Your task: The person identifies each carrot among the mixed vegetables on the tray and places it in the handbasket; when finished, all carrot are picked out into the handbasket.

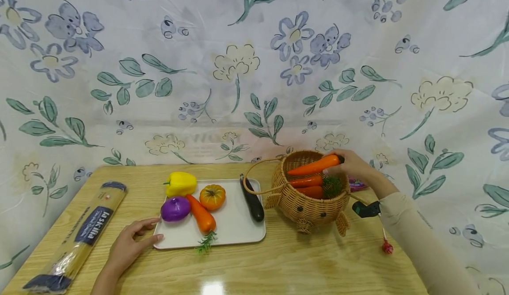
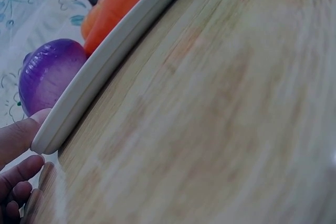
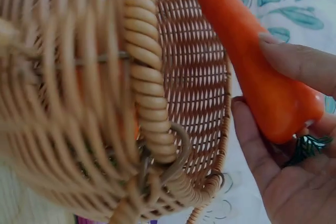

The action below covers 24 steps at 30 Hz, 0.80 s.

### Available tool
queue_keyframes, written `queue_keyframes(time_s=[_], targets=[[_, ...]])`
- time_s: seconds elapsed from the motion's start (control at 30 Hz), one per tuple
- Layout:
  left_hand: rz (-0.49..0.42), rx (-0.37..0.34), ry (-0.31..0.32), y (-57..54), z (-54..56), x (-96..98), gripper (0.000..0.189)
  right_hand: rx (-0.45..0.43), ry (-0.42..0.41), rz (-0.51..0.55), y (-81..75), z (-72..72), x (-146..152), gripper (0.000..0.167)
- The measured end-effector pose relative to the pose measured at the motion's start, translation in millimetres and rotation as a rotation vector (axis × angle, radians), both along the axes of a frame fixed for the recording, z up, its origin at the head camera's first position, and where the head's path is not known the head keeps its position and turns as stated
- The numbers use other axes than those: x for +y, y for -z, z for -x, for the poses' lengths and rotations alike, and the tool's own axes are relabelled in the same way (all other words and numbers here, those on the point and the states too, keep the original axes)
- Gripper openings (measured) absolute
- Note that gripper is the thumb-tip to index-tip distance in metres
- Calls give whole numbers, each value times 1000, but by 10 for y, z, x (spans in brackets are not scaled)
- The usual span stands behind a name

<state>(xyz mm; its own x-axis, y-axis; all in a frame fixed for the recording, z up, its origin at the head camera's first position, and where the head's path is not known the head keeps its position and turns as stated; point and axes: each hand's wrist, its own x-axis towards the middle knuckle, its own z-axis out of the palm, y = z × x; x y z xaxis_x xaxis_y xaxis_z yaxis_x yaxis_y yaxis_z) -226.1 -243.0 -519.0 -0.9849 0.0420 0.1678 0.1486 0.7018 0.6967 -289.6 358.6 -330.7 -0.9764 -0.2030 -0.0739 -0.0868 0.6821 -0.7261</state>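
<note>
My right hand (image 1: 350,169) holds an orange toy carrot (image 3: 257,77) near its leafy end, thumb on one side and fingers on the other. The carrot's tip points into the mouth of a wicker basket (image 1: 306,213) with an animal face. Two more carrots (image 1: 308,182) lie inside, with green tops. At the white tray's (image 1: 238,237) near left corner, my left hand (image 1: 129,244) grips the edge between thumb and fingers. On the tray are a yellow pepper (image 1: 182,183), a purple onion (image 1: 176,209), a small pumpkin (image 1: 212,197), a carrot (image 1: 202,215) and an eggplant (image 1: 252,200).
A long pasta packet (image 1: 85,233) lies at the table's left. The basket's looped handle (image 1: 254,191) leans over the tray's right edge. Beside my right forearm are a dark green object (image 1: 366,209) and a red-wrapped lollipop (image 1: 387,246). A floral cloth (image 1: 238,87) hangs behind the table.
</note>
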Motion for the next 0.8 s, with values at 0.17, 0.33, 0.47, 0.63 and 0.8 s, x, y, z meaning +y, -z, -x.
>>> queue_keyframes(time_s=[0.17, 0.33, 0.47, 0.63, 0.8], targets=[[-1, -2, -1, 0, 3, -4, 49, -53, -15, -21, 6, 112, -39, 52], [-7, -8, 1, 2, 5, -9, 50, -99, -31, -36, 51, 240, -101, 49], [-17, -22, 1, 1, 8, -8, 50, -128, -52, -49, 122, 349, -155, 49], [-26, -22, -5, 6, 8, 4, 50, -178, -52, -52, 196, 440, -212, 52], [-30, -10, -11, 5, 2, 17, 49, -184, -45, -43, 281, 513, -266, 55]])
